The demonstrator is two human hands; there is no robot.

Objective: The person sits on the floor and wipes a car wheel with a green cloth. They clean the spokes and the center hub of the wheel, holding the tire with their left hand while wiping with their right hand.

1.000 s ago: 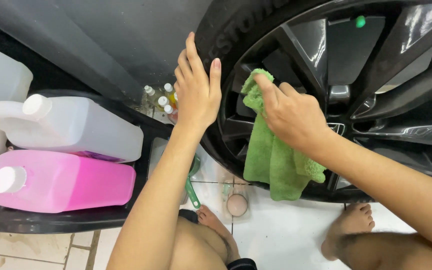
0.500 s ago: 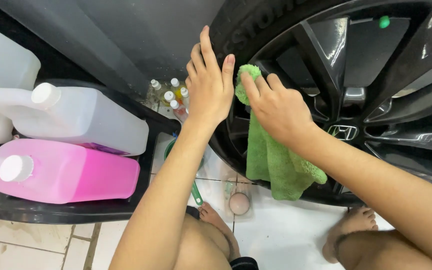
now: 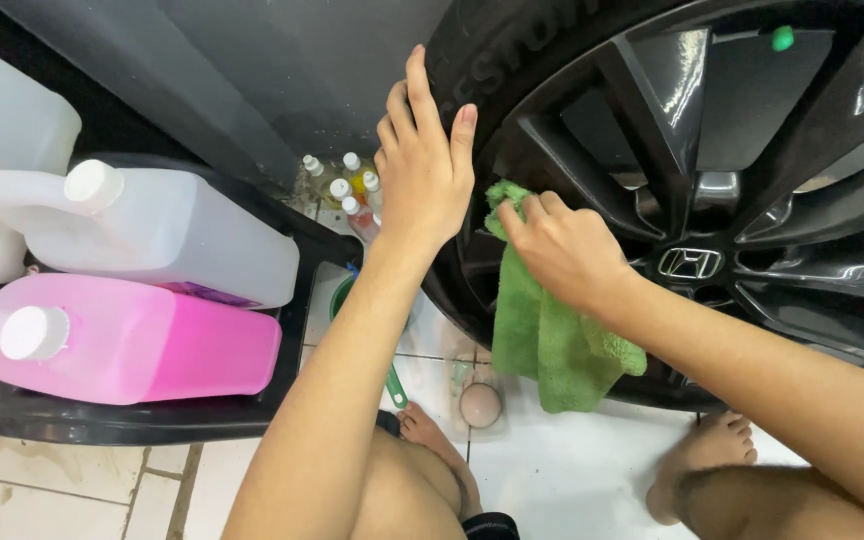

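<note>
Right hand has slid my green cloth lower along the rim.
Left hand stays flat, fingers open, on the tyre; right grips cloth.

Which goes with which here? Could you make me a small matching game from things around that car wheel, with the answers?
Things:
1. soft green cloth
2. pink plastic jug
3. left hand
4. small green valve cap

States or places:
A. flat against the black tyre
B. lying on its side in the black tray
C. pressed to the wheel by the right hand
D. near the rim's top edge

Pairs: 1-C, 2-B, 3-A, 4-D

White tiled floor bears black tray, bare feet
</note>
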